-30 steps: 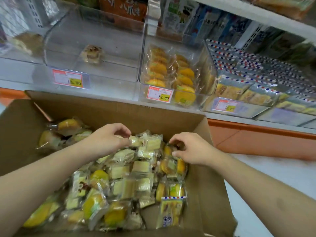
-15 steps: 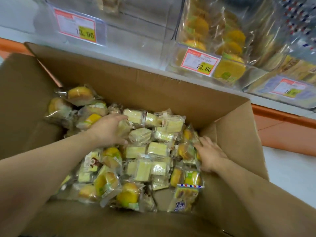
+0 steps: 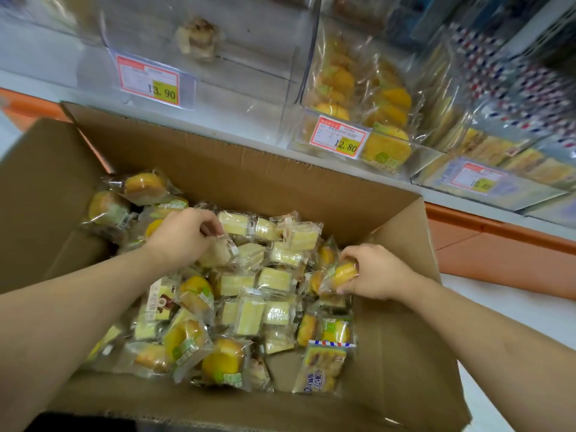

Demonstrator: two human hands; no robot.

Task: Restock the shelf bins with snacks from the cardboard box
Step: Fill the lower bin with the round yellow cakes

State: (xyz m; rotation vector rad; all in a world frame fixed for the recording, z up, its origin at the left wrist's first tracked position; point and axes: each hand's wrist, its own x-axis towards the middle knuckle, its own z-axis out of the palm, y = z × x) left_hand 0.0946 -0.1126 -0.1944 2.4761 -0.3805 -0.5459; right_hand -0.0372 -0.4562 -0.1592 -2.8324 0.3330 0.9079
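Both hands reach into the open brown cardboard box, which sits below the clear plastic shelf bins. The left hand curls its fingers round a pale, clear-wrapped snack cake that lies just under its fingertips, atop the heap of wrapped yellow cakes. The right hand pinches a round golden cake in clear wrap, thumb below and fingers clamped over it, near the box's right wall. Beyond the fingers, two red-and-yellow price tags front the bins; the nearly bare left bin holds one brownish wrapped cake.
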